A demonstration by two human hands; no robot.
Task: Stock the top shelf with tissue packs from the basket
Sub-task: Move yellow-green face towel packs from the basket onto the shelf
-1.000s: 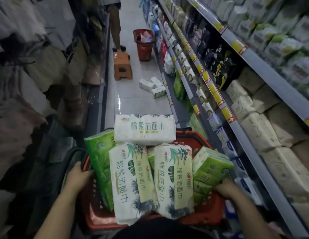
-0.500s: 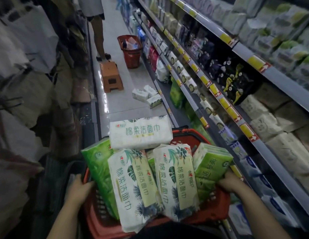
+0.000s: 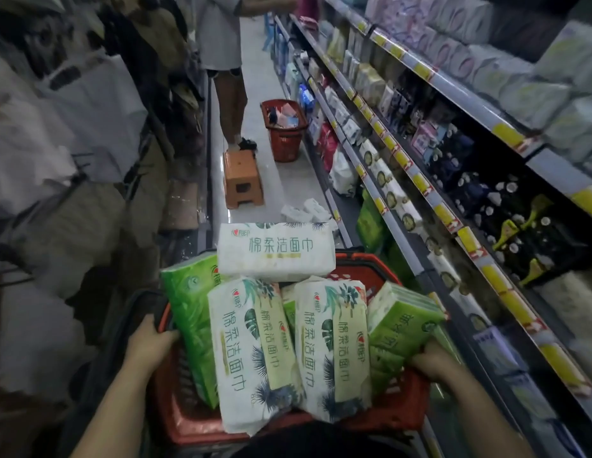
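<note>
An orange stool (image 3: 243, 178) stands near a far red basket (image 3: 284, 132); clothing (image 3: 90, 104), perhaps, hangs left.

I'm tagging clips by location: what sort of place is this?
Most likely a supermarket aisle: long shelves with yellow price tags, packed with goods, and a red shopping basket full of tissue packs.
</note>
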